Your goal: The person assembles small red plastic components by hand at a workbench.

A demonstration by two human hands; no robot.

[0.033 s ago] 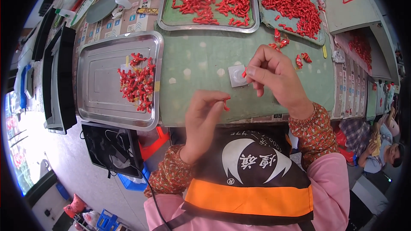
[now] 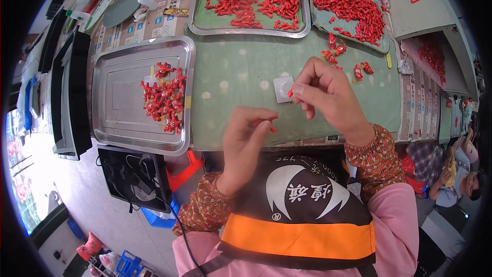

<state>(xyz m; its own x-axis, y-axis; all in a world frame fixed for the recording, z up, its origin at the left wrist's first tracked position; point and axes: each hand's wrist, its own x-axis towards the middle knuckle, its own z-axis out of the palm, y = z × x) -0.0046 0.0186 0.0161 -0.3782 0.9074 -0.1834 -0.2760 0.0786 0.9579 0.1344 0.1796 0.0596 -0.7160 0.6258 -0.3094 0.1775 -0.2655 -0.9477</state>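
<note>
My left hand [image 2: 243,143] is closed in a pinch on a small red figure part [image 2: 273,124], above the near edge of the green work mat [image 2: 230,56]. To its right, my right hand [image 2: 330,95] pinches a tiny red piece [image 2: 290,93] between thumb and forefinger; its shape is mostly hidden. The two pieces are apart. Just beyond the right fingertips lies a small white square pad [image 2: 282,83] with a glossy round patch. Several red and gold figures [image 2: 336,50] rest on the mat beyond my right hand.
A metal tray [image 2: 115,97] at left holds a cluster of assembled red figures [image 2: 164,97]. A tray [image 2: 251,33] of loose red pieces stands at the far middle, another tray [image 2: 318,20] at far right. A grey cabinet [image 2: 420,5] stands at right, a person [image 2: 456,174] beyond.
My left fingers have shifted a little and the red part in them has turned. My right hand has dropped slightly toward me, still holding its piece.
</note>
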